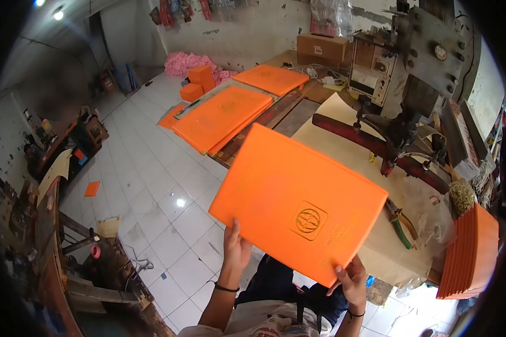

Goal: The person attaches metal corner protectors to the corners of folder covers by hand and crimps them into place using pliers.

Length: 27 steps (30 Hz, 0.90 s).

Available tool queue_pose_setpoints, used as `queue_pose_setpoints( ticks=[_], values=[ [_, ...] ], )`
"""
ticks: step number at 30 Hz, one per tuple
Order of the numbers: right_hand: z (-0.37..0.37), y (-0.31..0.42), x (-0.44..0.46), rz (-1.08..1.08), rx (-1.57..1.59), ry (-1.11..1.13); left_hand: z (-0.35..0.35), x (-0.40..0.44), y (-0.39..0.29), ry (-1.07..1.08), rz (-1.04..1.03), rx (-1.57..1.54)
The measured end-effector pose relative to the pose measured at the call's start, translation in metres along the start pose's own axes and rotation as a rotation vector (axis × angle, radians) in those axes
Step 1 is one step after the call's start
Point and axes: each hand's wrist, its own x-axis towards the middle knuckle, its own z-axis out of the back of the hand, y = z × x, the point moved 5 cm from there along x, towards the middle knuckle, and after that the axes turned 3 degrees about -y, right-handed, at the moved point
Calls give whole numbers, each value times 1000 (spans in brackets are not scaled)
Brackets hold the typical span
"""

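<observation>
Orange sheets [225, 115] lie on the table at the far left of the worktop. The left hand [237, 246] pinches the cover's [287, 196] near-left edge, thumb on its face. The orange cover is held up in front of the person, above the floor and the worktop's edge — its long axis slants from upper left down to lower right, its stamped emblem [308, 221] toward the lower-right end. There the right hand [351, 281] grips the near corner — pliers [402, 223] and a stack [469, 253] lie farther right.
</observation>
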Motion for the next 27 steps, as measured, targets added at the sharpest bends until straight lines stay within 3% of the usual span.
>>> queue_pose_setpoints(
  ticks=[4,8,12,15,17,19,20,24,27],
  values=[
    [-1,18,16,-38,-162,-35,41,-35,12,-91,-39,-41],
    [-4,32,37,115,32,-96,81,-70,41,-187,111,-144],
    [-20,20,45,295,180,-296,13,-89,42,-104,65,-66],
    [-45,11,27,157,205,-239,-11,-95,62,-131,65,14],
    [-52,-27,17,10,64,69,-32,-94,83,60,173,170],
    [-61,-38,10,8,-24,-9,-51,-104,83,202,209,575],
    [-51,-51,9,-183,144,-4,-49,-107,89,276,194,586],
    [-42,-22,21,-117,86,-17,-24,-103,101,625,198,649],
    [-34,-16,27,-175,-26,2,6,-98,64,651,64,875]
  ],
)
